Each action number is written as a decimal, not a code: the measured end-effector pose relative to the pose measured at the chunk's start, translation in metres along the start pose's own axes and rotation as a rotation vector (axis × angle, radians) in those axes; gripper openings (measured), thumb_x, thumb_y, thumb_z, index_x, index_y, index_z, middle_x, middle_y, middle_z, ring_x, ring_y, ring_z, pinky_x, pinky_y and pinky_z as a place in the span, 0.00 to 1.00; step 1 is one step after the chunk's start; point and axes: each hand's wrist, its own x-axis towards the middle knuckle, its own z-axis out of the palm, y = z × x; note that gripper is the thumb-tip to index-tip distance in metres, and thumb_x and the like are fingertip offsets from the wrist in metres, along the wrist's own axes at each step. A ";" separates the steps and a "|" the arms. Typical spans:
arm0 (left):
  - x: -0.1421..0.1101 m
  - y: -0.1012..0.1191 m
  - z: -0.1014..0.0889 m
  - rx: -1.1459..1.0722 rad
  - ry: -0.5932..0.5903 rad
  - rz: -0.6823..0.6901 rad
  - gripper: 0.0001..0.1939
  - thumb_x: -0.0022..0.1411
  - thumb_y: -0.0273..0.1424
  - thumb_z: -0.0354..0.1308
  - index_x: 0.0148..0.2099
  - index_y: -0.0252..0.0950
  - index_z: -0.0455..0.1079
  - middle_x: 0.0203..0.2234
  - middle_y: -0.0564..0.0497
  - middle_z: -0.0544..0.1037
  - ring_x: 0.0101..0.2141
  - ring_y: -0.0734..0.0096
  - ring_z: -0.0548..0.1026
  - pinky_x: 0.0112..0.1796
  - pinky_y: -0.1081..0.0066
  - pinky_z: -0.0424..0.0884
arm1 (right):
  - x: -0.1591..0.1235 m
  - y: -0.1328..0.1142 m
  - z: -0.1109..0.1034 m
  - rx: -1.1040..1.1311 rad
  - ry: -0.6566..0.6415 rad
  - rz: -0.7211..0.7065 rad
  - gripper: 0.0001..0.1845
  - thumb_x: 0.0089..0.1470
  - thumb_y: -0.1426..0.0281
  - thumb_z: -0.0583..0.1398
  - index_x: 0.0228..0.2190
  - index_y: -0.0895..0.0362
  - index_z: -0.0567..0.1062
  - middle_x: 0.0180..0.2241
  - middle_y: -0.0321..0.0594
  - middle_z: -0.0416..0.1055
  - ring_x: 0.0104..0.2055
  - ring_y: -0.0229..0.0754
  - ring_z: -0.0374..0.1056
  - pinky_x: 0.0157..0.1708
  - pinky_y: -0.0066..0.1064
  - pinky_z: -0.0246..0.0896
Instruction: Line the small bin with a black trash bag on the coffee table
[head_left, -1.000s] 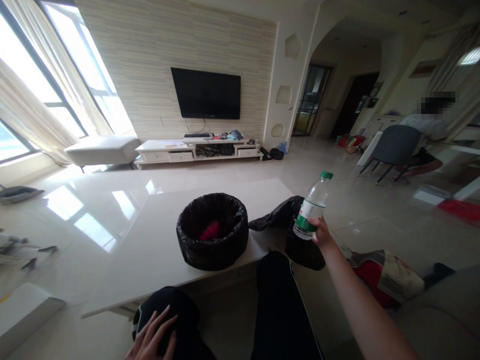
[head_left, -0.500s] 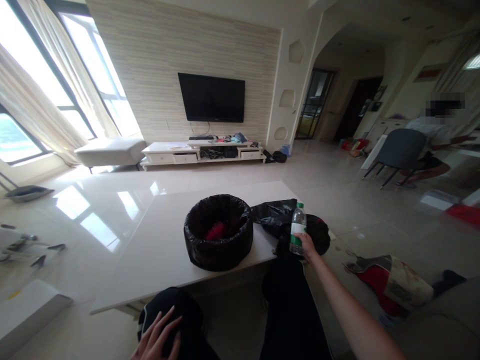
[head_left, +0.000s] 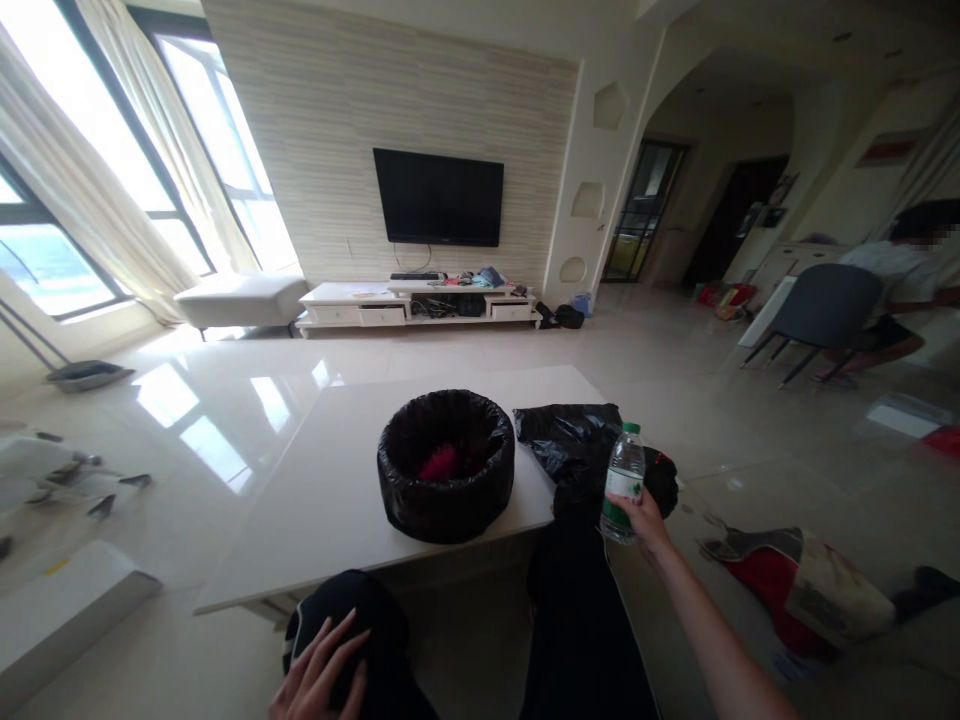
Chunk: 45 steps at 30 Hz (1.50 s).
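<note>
My right hand is wrapped round a clear plastic water bottle with a green cap and a white and green label. It holds the bottle upright above my right thigh, at the table's near right corner. Behind the bottle lies a black plastic bag, partly hidden by it. My left hand rests on my left knee with its fingers spread, holding nothing. Between the hands, a round bin lined with a black bag stands on the white table. Something pinkish red shows inside the bin.
A red and beige cloth item lies on the floor at the right. Farther back, a person sits by a grey chair. A white box is at the lower left. A low TV cabinet lines the far wall.
The bottle in my right hand has moved a little lower and nearer to me. The whole view has shifted slightly, so the room appears farther right. My left hand stays on the knee.
</note>
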 end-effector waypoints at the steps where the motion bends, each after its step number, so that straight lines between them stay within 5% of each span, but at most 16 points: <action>1: 0.001 0.001 0.000 0.002 0.001 0.006 0.18 0.66 0.43 0.55 0.52 0.53 0.82 0.61 0.54 0.78 0.65 0.46 0.70 0.59 0.43 0.70 | -0.005 -0.004 -0.003 0.026 -0.009 -0.028 0.33 0.31 0.58 0.77 0.40 0.55 0.78 0.33 0.36 0.81 0.36 0.47 0.77 0.40 0.38 0.72; 5: 0.004 0.010 -0.002 0.017 0.008 -0.030 0.18 0.65 0.43 0.54 0.50 0.52 0.83 0.60 0.53 0.79 0.64 0.46 0.71 0.57 0.44 0.71 | -0.028 -0.028 -0.009 0.073 -0.026 -0.074 0.38 0.31 0.57 0.79 0.44 0.54 0.76 0.35 0.37 0.82 0.35 0.48 0.78 0.39 0.39 0.74; 11: 0.007 0.022 -0.007 0.022 -0.001 -0.076 0.19 0.65 0.43 0.53 0.49 0.51 0.83 0.60 0.52 0.79 0.65 0.45 0.70 0.55 0.43 0.71 | -0.065 -0.057 -0.006 0.237 -0.102 0.059 0.40 0.42 0.37 0.69 0.46 0.53 0.75 0.32 0.43 0.82 0.30 0.55 0.79 0.28 0.42 0.75; 19: 0.006 0.027 -0.008 0.021 -0.027 -0.094 0.20 0.66 0.43 0.52 0.50 0.50 0.82 0.62 0.51 0.77 0.66 0.43 0.68 0.56 0.38 0.70 | -0.096 -0.081 -0.009 0.268 -0.125 -0.078 0.31 0.40 0.55 0.75 0.42 0.48 0.70 0.42 0.43 0.82 0.41 0.58 0.81 0.37 0.43 0.78; 25: 0.005 0.033 -0.008 0.032 -0.036 -0.093 0.19 0.67 0.41 0.51 0.51 0.49 0.82 0.64 0.50 0.76 0.67 0.44 0.66 0.58 0.40 0.69 | -0.117 -0.104 -0.024 0.214 -0.080 -0.188 0.38 0.41 0.60 0.74 0.51 0.46 0.65 0.51 0.48 0.77 0.46 0.61 0.80 0.24 0.32 0.72; 31: 0.011 0.038 -0.010 0.022 -0.026 -0.136 0.18 0.66 0.38 0.52 0.51 0.48 0.81 0.62 0.50 0.77 0.68 0.43 0.65 0.57 0.38 0.69 | -0.126 -0.115 -0.050 0.183 -0.075 -0.338 0.42 0.38 0.62 0.77 0.51 0.46 0.65 0.54 0.51 0.75 0.48 0.59 0.79 0.38 0.44 0.79; 37: 0.067 0.078 -0.017 -0.376 0.070 -0.078 0.27 0.68 0.37 0.54 0.67 0.44 0.67 0.58 0.43 0.72 0.55 0.54 0.77 0.56 0.52 0.75 | -0.139 -0.122 -0.071 0.040 -0.016 -0.382 0.41 0.36 0.54 0.77 0.49 0.47 0.68 0.45 0.49 0.77 0.44 0.62 0.78 0.33 0.48 0.80; 41: 0.123 0.120 -0.015 -0.442 0.070 -0.019 0.34 0.68 0.36 0.56 0.74 0.45 0.58 0.63 0.40 0.63 0.63 0.49 0.70 0.60 0.50 0.71 | -0.147 -0.126 -0.079 -0.070 -0.082 -0.430 0.32 0.47 0.40 0.66 0.44 0.49 0.76 0.45 0.53 0.79 0.48 0.65 0.76 0.40 0.54 0.79; 45: 0.162 0.141 -0.004 -0.438 0.021 -0.030 0.30 0.67 0.34 0.57 0.70 0.40 0.64 0.61 0.37 0.62 0.65 0.42 0.66 0.63 0.45 0.66 | -0.150 -0.121 -0.088 -0.134 -0.085 -0.383 0.33 0.46 0.41 0.68 0.46 0.49 0.77 0.46 0.52 0.81 0.50 0.67 0.76 0.47 0.57 0.77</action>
